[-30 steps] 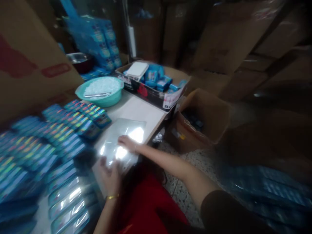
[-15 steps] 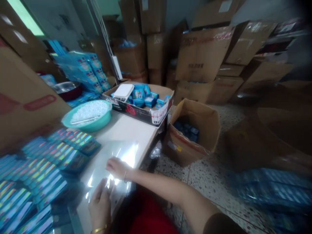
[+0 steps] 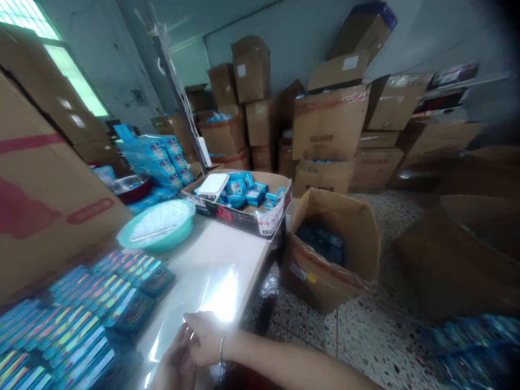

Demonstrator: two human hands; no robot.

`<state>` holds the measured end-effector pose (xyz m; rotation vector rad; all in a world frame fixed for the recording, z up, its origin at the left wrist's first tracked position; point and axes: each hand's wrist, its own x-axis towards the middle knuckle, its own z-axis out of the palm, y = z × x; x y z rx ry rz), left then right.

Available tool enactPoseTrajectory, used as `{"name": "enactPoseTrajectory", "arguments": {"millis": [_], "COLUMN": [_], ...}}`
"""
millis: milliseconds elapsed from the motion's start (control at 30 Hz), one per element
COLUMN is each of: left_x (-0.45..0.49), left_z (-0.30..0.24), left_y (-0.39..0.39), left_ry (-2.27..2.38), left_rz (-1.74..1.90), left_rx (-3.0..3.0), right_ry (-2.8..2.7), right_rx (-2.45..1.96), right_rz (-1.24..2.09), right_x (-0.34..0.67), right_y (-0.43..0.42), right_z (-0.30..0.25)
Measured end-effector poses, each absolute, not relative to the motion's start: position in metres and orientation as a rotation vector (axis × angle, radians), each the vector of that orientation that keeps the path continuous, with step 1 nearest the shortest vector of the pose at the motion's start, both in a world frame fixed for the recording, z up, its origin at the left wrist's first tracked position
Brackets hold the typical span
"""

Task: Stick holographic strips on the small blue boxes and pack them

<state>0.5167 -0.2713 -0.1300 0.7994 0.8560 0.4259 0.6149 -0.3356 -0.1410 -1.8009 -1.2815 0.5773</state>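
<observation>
My right hand (image 3: 206,337), with a bracelet at the wrist, meets my left hand (image 3: 179,355) over the near part of the white table. Both hands have their fingers curled in close together, and blur and overlap hide what is between them. Beneath and just beyond them lies a shiny clear plastic sheet (image 3: 190,295), with bright glare on its right side. Left of the sheet stand rows of small blue packs (image 3: 122,303) with shiny, multicoloured edges.
A turquoise basin (image 3: 179,238) of small white pieces sits behind the packs. A shallow carton (image 3: 268,222) of blue packs stands at the table's far end. An open carton (image 3: 361,244) with dark blue packs is on the speckled floor (image 3: 365,336). Stacked cartons (image 3: 329,124) line the back.
The camera view has tilted up, so the scene sits lower. My hands, apart before, have come together near the sheet's near side.
</observation>
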Motion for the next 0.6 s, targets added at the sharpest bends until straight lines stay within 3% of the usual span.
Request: {"name": "enactPoseTrajectory", "arguments": {"millis": [133, 367, 600], "left_x": [0.520, 0.519, 0.516], "left_z": [-0.138, -0.143, -0.142], "left_y": [-0.279, -0.283, -0.289], "left_ry": [0.661, 0.688, 0.641], "left_rz": [0.413, 0.565, 0.541], "left_rx": [0.977, 0.788, 0.779], "right_ry": [-1.294, -1.392, -1.241], "right_rx": [-2.142, -1.868, -2.090], "right_rz": [0.335, 0.514, 0.303], "right_x": [0.609, 0.608, 0.584], "right_y": [-0.336, -0.361, -0.368], "right_z": [-0.138, -0.139, -0.146]}}
